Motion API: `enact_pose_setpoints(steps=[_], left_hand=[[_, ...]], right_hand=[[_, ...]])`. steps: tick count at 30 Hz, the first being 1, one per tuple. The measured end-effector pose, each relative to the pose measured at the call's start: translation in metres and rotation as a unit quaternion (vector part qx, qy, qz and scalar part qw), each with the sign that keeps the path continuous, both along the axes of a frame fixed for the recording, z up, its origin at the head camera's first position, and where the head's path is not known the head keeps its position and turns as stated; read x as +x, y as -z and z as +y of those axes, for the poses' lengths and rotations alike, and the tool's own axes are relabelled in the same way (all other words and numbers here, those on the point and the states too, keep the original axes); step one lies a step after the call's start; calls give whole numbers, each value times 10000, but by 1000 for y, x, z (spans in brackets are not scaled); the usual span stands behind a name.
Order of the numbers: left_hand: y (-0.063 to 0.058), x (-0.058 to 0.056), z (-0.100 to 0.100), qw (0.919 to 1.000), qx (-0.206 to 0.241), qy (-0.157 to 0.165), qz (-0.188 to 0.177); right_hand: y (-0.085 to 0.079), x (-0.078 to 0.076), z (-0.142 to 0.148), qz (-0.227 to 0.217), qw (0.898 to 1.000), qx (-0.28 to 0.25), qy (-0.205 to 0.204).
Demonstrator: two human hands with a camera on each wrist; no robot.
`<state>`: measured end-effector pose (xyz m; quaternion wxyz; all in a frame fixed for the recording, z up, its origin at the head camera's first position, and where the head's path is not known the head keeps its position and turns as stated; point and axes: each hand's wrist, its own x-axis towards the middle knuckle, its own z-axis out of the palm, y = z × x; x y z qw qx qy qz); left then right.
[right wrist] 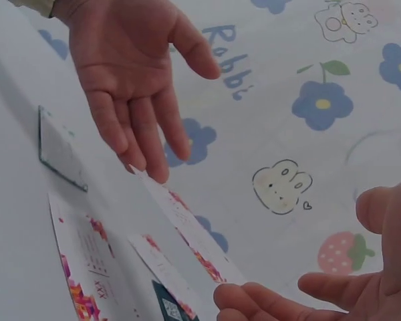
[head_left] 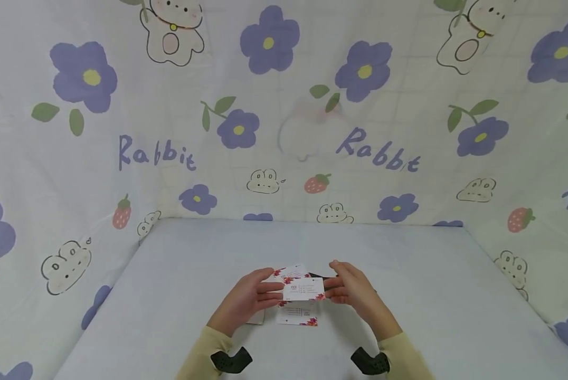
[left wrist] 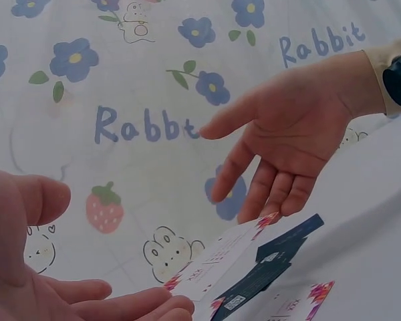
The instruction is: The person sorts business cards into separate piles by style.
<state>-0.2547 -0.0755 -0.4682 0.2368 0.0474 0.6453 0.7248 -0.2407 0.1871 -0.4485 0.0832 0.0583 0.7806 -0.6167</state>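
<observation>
Between the two hands, low and near the middle of the head view, a white printed card [head_left: 303, 289] with red floral corners is held up level, its short ends met by the fingertips. At nine o'clock from it, the left hand [head_left: 253, 295] is seen with fingers stretched out straight and thumb raised; at three o'clock, the right hand [head_left: 352, 287] is set facing it, its fingers likewise extended and its thumb lifted away from the card. By neither thumb is the card pinched. At six o'clock, a second white card [head_left: 297, 313] is laid flat on the white table [head_left: 184, 274]. Towards eleven o'clock, a third white card [head_left: 291, 272] is partly covered, and at one o'clock some dark cards [left wrist: 257, 281] are glimpsed, shown more clearly by the left wrist view. At eight o'clock, a pale flat piece [head_left: 257, 317] is half hidden by the left hand. Yellowish sleeves [head_left: 203, 348] are worn, and at twelve o'clock the table is backed by a flowered sheet [head_left: 284, 116].
</observation>
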Motion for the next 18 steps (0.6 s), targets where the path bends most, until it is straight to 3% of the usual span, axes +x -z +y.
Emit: enact_pose_setpoints(steps=[18], left_hand=[[4,0,-7,9999,54,-74,-123]], right_hand=[[9,3,-2,-171,9998,-98,-75]])
